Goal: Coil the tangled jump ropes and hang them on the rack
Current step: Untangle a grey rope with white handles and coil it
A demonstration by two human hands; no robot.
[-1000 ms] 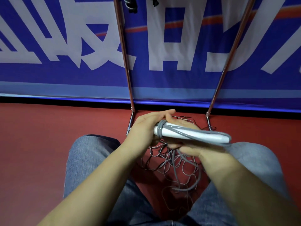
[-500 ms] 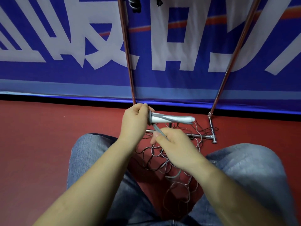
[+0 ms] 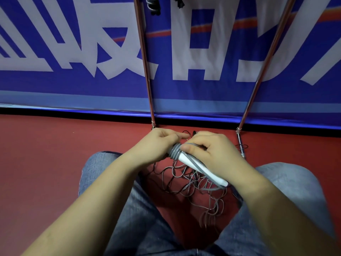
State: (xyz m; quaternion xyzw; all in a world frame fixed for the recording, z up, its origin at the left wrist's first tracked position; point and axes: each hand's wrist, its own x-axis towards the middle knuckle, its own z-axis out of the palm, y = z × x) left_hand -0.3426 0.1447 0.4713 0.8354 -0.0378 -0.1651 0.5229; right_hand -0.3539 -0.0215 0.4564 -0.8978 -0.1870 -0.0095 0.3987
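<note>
A white jump rope handle (image 3: 200, 168) slants down to the right between my hands, with grey cord (image 3: 175, 151) wound in several turns around its upper end. My left hand (image 3: 158, 145) grips that wrapped end. My right hand (image 3: 212, 154) lies over the handle's middle, thumb pressing the cord against it. Below, a tangle of grey and dark ropes (image 3: 195, 185) lies on the red floor between my knees. The rack's two metal poles (image 3: 145, 71) (image 3: 262, 71) rise behind my hands, with coiled dark ropes (image 3: 154, 5) hanging at the top edge.
My knees in blue jeans (image 3: 103, 174) (image 3: 287, 183) flank the tangle. A blue banner with white characters (image 3: 73, 61) covers the wall behind the rack. A rack foot bar (image 3: 240, 145) lies on the floor at the right.
More cord is now wound around the handle's upper end. The handle has tilted from level to slanting down-right, and my right hand has come up over it.
</note>
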